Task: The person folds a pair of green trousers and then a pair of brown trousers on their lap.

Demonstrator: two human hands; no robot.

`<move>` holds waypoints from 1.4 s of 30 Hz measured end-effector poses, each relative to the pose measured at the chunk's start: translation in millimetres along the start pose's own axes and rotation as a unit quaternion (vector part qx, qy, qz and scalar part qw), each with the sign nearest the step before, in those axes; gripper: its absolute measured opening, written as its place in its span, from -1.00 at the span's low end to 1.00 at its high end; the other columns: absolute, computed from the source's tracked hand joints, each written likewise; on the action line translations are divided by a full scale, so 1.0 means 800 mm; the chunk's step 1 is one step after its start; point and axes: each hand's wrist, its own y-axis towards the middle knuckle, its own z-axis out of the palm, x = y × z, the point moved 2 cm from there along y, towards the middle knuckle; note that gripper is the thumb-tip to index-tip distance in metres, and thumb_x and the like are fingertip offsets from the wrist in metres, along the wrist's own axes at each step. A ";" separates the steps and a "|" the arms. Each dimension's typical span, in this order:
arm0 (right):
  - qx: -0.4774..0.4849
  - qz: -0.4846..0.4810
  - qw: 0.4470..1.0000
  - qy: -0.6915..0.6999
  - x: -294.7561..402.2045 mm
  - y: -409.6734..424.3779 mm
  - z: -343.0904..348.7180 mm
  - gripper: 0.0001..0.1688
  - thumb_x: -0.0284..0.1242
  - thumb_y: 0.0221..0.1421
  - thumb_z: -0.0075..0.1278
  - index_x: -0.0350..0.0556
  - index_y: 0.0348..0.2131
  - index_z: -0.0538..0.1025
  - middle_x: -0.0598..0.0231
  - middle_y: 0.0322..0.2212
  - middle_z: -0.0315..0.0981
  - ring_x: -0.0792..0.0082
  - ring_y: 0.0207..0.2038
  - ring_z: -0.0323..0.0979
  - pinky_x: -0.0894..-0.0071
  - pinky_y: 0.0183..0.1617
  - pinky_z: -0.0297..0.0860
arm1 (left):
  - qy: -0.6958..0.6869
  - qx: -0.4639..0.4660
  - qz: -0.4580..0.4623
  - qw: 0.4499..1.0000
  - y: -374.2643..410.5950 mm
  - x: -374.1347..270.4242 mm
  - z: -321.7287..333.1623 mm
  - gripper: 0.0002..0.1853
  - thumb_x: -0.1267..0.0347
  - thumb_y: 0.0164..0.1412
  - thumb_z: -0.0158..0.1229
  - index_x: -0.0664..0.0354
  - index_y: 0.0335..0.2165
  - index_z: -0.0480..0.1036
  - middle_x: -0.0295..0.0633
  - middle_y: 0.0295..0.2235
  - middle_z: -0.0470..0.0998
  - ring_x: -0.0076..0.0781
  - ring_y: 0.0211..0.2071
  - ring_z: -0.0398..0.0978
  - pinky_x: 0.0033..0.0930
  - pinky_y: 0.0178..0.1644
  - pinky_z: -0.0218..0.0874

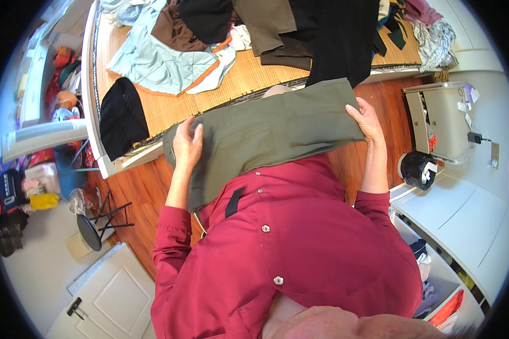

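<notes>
A folded olive-green garment, possibly trousers, is spread lengthwise in front of my waist. At its right end, my right hand grips the edge, thumb on top and the other fingers mostly behind the cloth. My left hand is over the left end, thumb and fingers apart; whether it touches the cloth is unclear. Below that hand, a loose part of the garment hangs down beside my red jacket. Just beyond the cloth is a bed with a bamboo mat.
On the bed lie a black folded garment, a light-blue cloth with orange trim, brown folded clothes and black clothing. A black-seated stool stands left, a small cabinet and lined bin right, beside an open drawer.
</notes>
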 end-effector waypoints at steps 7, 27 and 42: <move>0.034 -0.087 0.981 -0.168 0.087 -0.008 0.052 -0.70 -0.43 0.09 0.06 -0.29 -0.21 0.46 0.32 -0.34 0.48 0.59 -0.28 0.38 0.53 -0.19 0.32 | -0.256 0.202 0.071 0.943 -0.040 -0.112 0.072 -0.51 0.30 0.23 0.09 0.27 0.08 0.28 -0.03 -0.02 0.41 -0.25 0.00 0.43 -0.35 -0.02 0.29; -0.034 -0.220 0.862 -0.455 0.193 -0.053 0.080 -0.64 -0.38 0.02 0.07 -0.29 -0.22 0.48 -0.02 -0.35 0.53 0.14 -0.27 0.50 0.33 -0.19 0.36 | -0.424 0.340 -0.074 0.836 -0.031 -0.205 0.174 -0.17 -0.04 0.27 -0.13 0.46 0.21 -0.02 0.15 0.25 0.02 -0.11 0.30 -0.06 -0.25 0.32 -0.19; 0.324 -0.187 0.832 -0.410 0.039 -0.053 0.310 -0.47 -0.28 0.09 0.02 -0.32 -0.05 0.38 -0.15 -0.38 0.51 -0.21 -0.29 0.46 0.01 -0.18 0.38 | -0.674 0.222 -0.401 0.580 -0.079 -0.046 0.065 -0.45 0.09 0.25 0.00 0.15 0.09 0.18 -0.05 0.13 0.19 -0.05 0.07 0.30 0.15 0.09 0.22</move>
